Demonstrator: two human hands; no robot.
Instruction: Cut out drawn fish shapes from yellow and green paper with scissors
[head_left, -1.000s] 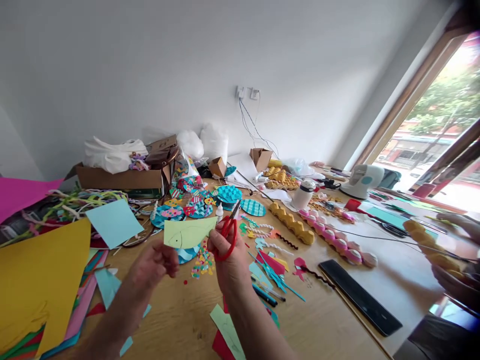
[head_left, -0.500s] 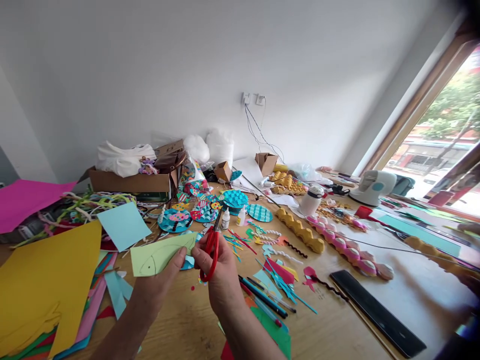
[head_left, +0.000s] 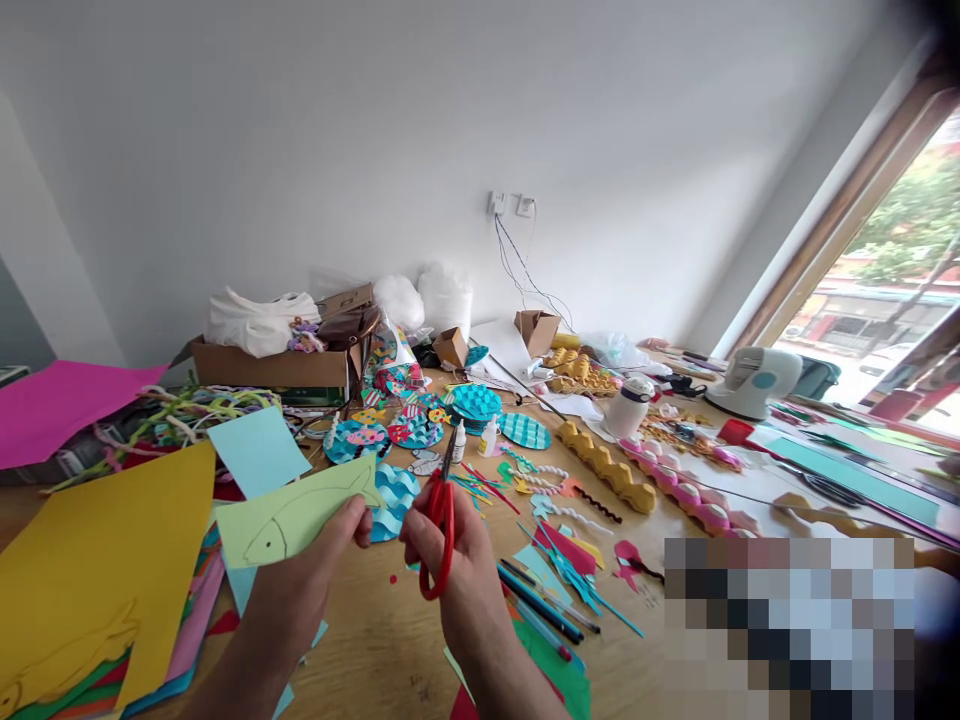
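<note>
A strip of pale green paper (head_left: 300,515) with a fish drawn on it in dark line is pinched at its right end by my left hand (head_left: 337,550). Red-handled scissors (head_left: 444,530) are in my right hand (head_left: 457,560), blades pointing up and away, apart from the paper. Whether the blades are fully together is hard to make out. Just behind the green paper lies a blue paper disc with wavy strips (head_left: 394,498). Two small glue bottles (head_left: 459,442) stand beyond the scissors' tips.
Yellow paper (head_left: 112,560) and a light blue sheet (head_left: 259,450) lie at left. Pens (head_left: 540,605) and blue strips are right of my right hand. Egg-carton strips (head_left: 607,465), a white jar (head_left: 628,408) and a cardboard box (head_left: 274,372) stand farther back. Blurred blocks cover the lower right.
My hands have drawn apart; the green paper has moved left and the scissors slightly right. The wavy blue disc shows more between them. The view has shifted a little.
</note>
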